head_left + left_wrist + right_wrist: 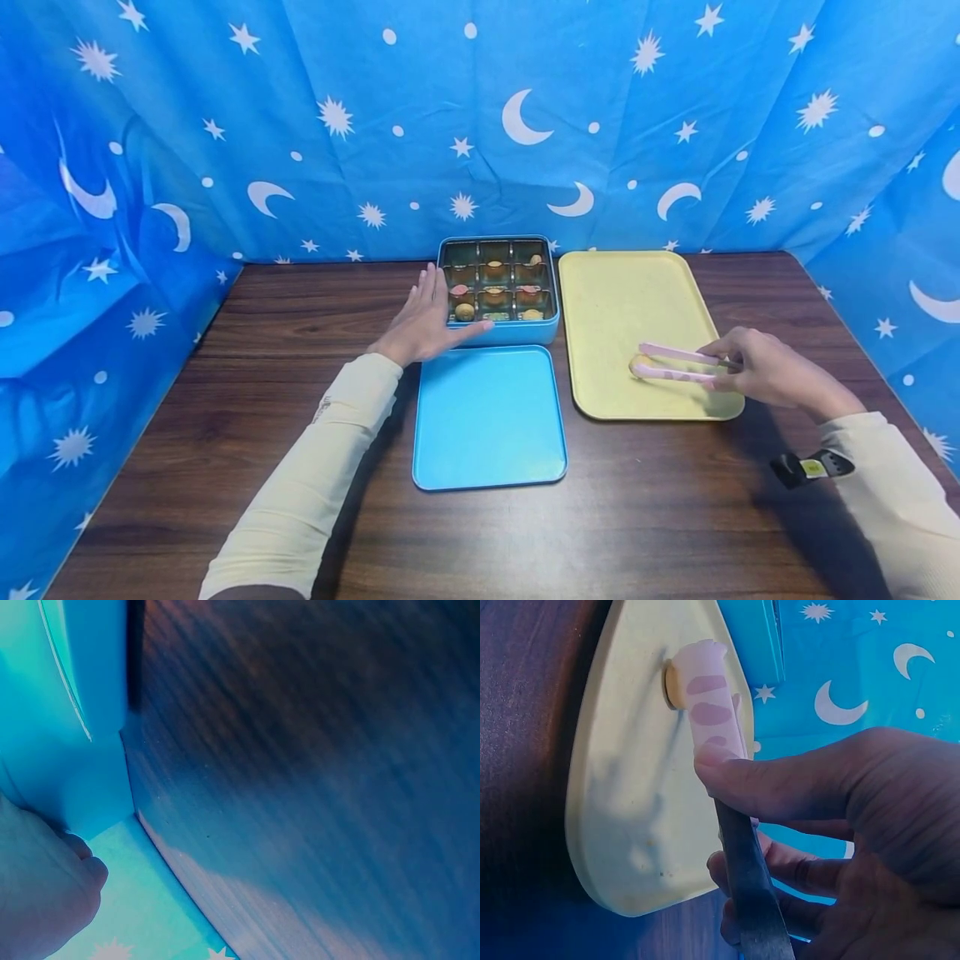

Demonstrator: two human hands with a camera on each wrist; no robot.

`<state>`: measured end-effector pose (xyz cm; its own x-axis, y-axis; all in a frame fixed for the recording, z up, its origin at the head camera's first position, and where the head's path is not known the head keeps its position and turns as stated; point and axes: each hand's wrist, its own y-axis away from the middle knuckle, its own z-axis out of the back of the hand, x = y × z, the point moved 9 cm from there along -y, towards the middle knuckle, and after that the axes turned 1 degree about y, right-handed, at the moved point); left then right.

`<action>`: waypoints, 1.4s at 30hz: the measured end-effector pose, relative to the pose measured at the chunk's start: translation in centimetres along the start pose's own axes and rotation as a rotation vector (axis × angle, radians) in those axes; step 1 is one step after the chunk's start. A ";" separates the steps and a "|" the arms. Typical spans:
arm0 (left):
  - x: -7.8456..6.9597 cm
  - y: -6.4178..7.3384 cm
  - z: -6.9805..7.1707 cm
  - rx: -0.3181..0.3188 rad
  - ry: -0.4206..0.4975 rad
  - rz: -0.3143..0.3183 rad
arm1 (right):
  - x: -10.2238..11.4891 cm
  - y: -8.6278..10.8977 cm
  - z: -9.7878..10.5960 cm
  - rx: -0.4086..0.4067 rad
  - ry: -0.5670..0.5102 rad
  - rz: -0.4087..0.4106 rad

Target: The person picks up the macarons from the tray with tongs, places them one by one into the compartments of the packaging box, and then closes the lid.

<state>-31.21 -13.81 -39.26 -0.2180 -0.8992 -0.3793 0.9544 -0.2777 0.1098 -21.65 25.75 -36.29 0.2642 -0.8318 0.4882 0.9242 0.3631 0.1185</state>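
My right hand (768, 371) grips pink tongs (707, 694) with a metal handle, thumb on one side and fingers on the other. At the tips of the tongs is a round golden cookie (673, 684), low over the yellow tray (626, 300). A blue square tin (517, 334) stands at the back, its dark insert divided into compartments that hold several cookies, some golden and some with pink. My left hand (422, 321) lies against the tin's left side with straight fingers, its thumb stretched along the front wall. The left wrist view catches only part of that hand.
A blue square lid (491, 417) lies flat on the brown wooden table (645, 508), just in front of the tin. The yellow tray stands close to the tin's right side. Behind the table hangs a blue curtain (450, 100) with white moons and stars.
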 end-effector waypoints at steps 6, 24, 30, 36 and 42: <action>0.0 0.0 0.1 -0.004 -0.011 -0.006 | -0.1 0.0 -0.4 0.003 -0.013 0.006; 0.4 0.1 -0.2 0.005 0.003 0.005 | 0.9 -0.5 0.2 -0.015 -0.054 0.034; 0.2 0.1 -0.2 -0.001 0.011 0.007 | 1.9 -1.2 0.9 -0.020 -0.071 0.033; 0.1 0.0 -0.1 -0.007 0.002 -0.004 | 3.7 -2.9 1.7 -0.019 -0.090 0.042; 0.1 0.0 -0.1 -0.003 0.003 -0.004 | 5.8 -5.5 2.2 -0.021 -0.091 0.060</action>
<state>-31.23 -13.90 -39.38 -0.2214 -0.8970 -0.3827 0.9540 -0.2805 0.1055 -25.81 19.85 -32.24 0.2937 -0.7669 0.5706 0.9133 0.4013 0.0692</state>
